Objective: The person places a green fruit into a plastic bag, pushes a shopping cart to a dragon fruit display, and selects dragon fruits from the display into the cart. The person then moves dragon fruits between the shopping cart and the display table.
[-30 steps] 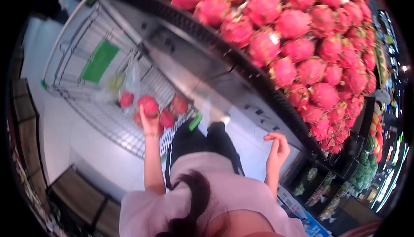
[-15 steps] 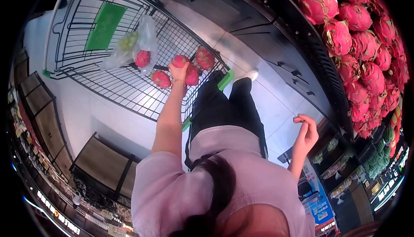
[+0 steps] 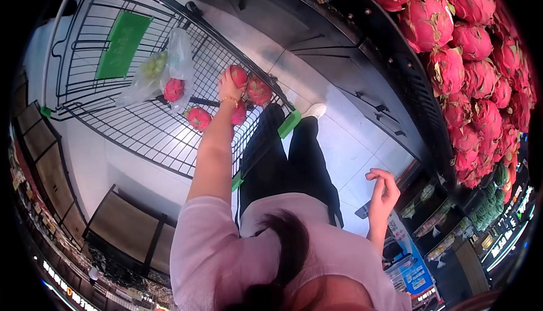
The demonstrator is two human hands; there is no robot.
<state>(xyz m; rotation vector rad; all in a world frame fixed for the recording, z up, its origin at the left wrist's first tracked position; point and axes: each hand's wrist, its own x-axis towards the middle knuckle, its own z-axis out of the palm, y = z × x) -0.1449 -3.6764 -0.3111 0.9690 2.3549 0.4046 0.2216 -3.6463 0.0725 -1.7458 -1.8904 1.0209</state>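
Inside the wire shopping cart (image 3: 141, 144), my left hand (image 3: 229, 87) is closed round a dragon fruit (image 3: 237, 75). Right beside it lies another dragon fruit (image 3: 258, 90), and one more (image 3: 238, 113) shows just below my wrist. Farther left in the cart are a dragon fruit (image 3: 198, 118) and one (image 3: 173, 89) against a clear plastic bag (image 3: 179, 56). Green fruit (image 3: 153, 66) sits in a clear bag next to it. My right hand (image 3: 384, 189) hangs in the air at the right with curled fingers, touching nothing, and nothing shows in it.
A heaped display of dragon fruits (image 3: 478, 76) stands at the upper right behind a black shelf edge (image 3: 396, 65). A green panel (image 3: 123, 45) is fixed in the cart. Brown-topped stands (image 3: 127, 226) are at the lower left, and a blue sign (image 3: 416, 268) is at the lower right.
My left hand, with the dragon fruit, has moved right within the cart, closer to the fruit at its edge. The view has shifted too. My right hand keeps its curled pose.
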